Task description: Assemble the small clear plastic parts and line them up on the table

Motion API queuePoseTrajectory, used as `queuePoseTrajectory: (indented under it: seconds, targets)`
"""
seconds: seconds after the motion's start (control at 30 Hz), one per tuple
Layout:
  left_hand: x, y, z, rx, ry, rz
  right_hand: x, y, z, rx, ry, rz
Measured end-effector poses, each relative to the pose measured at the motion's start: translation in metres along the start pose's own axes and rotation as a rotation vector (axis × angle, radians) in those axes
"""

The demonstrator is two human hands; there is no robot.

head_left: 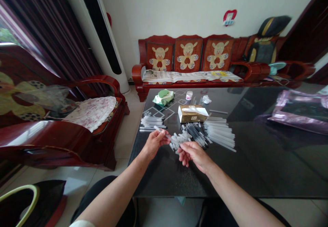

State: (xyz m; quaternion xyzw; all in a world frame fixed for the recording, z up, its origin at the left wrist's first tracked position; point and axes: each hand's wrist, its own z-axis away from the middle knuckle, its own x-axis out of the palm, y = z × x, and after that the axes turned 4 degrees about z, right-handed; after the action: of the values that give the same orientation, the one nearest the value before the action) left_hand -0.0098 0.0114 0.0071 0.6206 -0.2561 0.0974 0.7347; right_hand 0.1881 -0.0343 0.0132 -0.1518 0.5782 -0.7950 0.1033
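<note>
My left hand (154,142) is closed on a slim translucent pen barrel (158,129), which points up and to the left. My right hand (192,154) is at the near edge of a heap of short translucent pen caps (179,138). Its thumb and forefinger are pinched together, and whatever lies between them is too small to make out. Beside the caps lies a bundle of thin dark pen refills (195,133). Farther right, long whitish pen tubes (219,133) are spread in a fan. A stack of pens (151,123) lies beyond my left hand.
On the dark glossy table (246,165) stand a tissue box (192,114), a green wipes pack (164,97) and a small white jar (189,95). Crumpled white tissue (206,99) lies nearby. A purple-edged package (297,117) is at right. Wooden seats stand behind and left.
</note>
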Motion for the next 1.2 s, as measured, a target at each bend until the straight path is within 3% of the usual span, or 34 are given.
queuePoseTrajectory:
  seconds: [0.2,0.4,0.63,0.87,1.2]
  targets:
    - [0.0015,0.0003,0.001,0.003,0.003,-0.014,-0.0022,0.0011,-0.0025,-0.041,0.073,0.018]
    - [0.0006,-0.0008,0.0001,0.002,-0.001,-0.013,0.0001,0.0014,-0.001,0.009,0.004,0.013]
    - [0.0015,0.0002,0.0001,0.009,0.004,-0.02,-0.0014,0.0018,-0.0029,-0.022,0.074,0.015]
    - [-0.0009,-0.0012,-0.0003,0.013,0.004,-0.02,-0.0013,0.0051,-0.0027,0.011,-0.009,0.005]
    - [-0.0008,-0.0015,-0.0004,0.016,-0.004,-0.026,0.0001,-0.0003,-0.0011,0.012,0.067,0.005]
